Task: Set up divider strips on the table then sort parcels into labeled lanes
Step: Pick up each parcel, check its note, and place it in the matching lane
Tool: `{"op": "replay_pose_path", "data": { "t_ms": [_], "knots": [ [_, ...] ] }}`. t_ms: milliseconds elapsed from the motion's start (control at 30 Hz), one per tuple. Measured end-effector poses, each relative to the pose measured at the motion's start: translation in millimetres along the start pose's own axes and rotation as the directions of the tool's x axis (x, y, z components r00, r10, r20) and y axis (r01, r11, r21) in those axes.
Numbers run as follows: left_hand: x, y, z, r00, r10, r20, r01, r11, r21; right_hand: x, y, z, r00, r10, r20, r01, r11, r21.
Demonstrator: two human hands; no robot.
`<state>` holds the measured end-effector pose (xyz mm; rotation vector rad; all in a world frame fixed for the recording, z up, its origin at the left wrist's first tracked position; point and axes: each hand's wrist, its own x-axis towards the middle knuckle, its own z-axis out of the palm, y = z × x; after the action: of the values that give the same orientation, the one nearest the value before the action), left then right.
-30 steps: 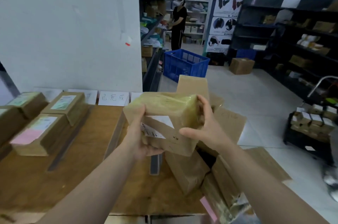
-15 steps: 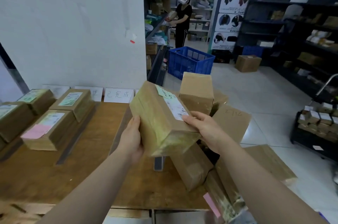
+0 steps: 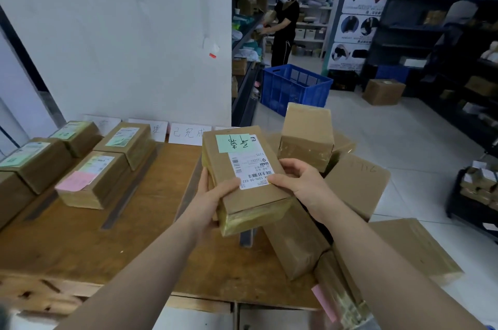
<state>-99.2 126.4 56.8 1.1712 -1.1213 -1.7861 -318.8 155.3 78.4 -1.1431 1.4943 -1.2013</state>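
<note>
I hold a brown cardboard parcel (image 3: pixel 242 176) above the right part of the wooden table (image 3: pixel 80 243), its top face up with a green note and a white shipping label. My left hand (image 3: pixel 213 195) grips its left side and near edge. My right hand (image 3: pixel 299 181) grips its right side with the thumb on the label. Dark divider strips (image 3: pixel 129 195) lie lengthwise on the table. Sorted parcels (image 3: pixel 94 181) with green or pink notes lie in the left lanes. White paper lane labels (image 3: pixel 186 133) stand against the wall.
A heap of unsorted brown parcels (image 3: pixel 355 181) lies at the table's right end, under and beside my hands. Beyond are a blue crate (image 3: pixel 293 87), a cardboard box (image 3: pixel 382 91) on the floor, dark shelving at right, and a person (image 3: pixel 285 22) at the far shelves.
I have turned the parcel over so that its labelled face now points up and lies flatter, and my hands have shifted their hold on its sides.
</note>
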Motion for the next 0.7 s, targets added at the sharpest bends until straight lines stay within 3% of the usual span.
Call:
{"op": "replay_pose_path", "data": {
  "t_ms": [167,333,533,700],
  "knots": [
    [-9,14,-45,0.997,-0.051,0.058,0.052,0.999,-0.011,19,-17,28,0.998,0.032,0.045,-0.032,0.999,0.001],
    [-26,31,-108,0.979,-0.043,0.198,0.05,0.998,-0.032,41,-41,65,0.984,0.099,0.146,-0.078,0.987,-0.141],
    [-50,50,-199,0.962,-0.047,0.269,0.044,0.999,0.017,55,-68,141,0.888,0.276,0.367,-0.204,0.953,-0.223],
    [-72,70,-289,0.985,-0.046,0.165,0.036,0.997,0.066,56,-81,234,0.841,0.327,0.431,-0.251,0.942,-0.224]
  ]
}}
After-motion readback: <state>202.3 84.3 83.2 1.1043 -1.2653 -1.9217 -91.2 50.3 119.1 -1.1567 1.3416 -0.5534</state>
